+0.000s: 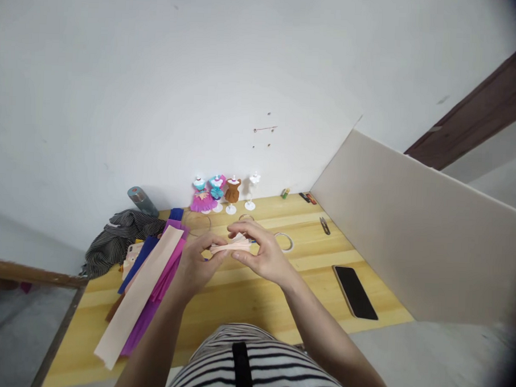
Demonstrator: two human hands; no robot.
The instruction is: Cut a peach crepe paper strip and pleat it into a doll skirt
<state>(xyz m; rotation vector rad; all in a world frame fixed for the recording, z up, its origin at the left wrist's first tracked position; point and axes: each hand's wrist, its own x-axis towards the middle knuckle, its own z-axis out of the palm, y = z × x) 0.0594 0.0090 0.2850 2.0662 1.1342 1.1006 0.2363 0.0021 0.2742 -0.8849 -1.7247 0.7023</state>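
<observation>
Both hands hold a small pale-pink piece of pleated crepe paper (pixel 231 247) above the middle of the table. My left hand (pixel 197 265) pinches its left end between thumb and fingers. The right end sits between the thumb and curved fingers of my right hand (pixel 264 254). By my left forearm lie stacked strips: a long pale-pink strip (pixel 140 294) on top of magenta, purple and blue ones. Behind the hands stand small dress forms, among them one in brown (pixel 232 191), one in teal and magenta (pixel 203 195) and a bare white one (pixel 253 189).
A roll of tape (pixel 285 241) lies just beyond my right hand. Farther right are thread snips (pixel 324 225) and a black phone (pixel 355 293). A pale upright panel (pixel 410 228) borders the table's right side. Striped cloth (pixel 119 240) and a grey bottle (pixel 142 200) are at back left.
</observation>
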